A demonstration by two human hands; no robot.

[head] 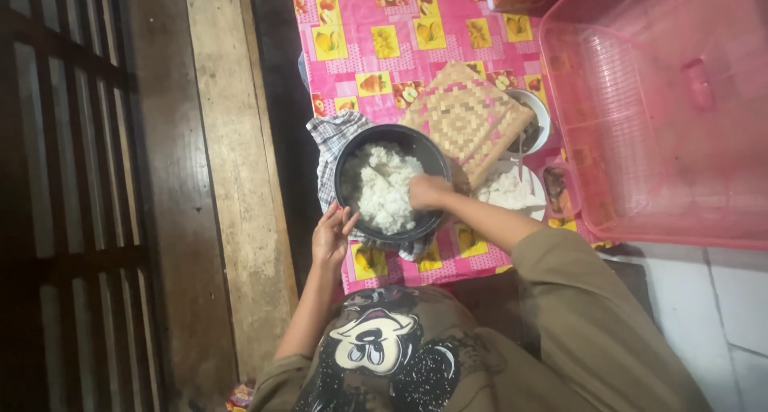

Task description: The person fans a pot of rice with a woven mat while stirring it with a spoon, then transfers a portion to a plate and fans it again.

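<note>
A black pot (349, 158) of white cooked rice (384, 190) stands on a checked cloth (334, 134) at the near edge of a table. My right hand (427, 191) is inside the pot, closed around a pale rice paddle (382, 175) that pokes into the rice. My left hand (331, 236) rests against the pot's near rim and the cloth, fingers spread.
A pink fruit-patterned tablecloth (384, 28) covers the table. Behind the pot lies a woven square mat (469, 116) over a small bowl (538, 114). A white plate with rice (512, 191) sits to the right, beside a large pink plastic food cover (664, 116). Wooden boards (232, 180) run along the left.
</note>
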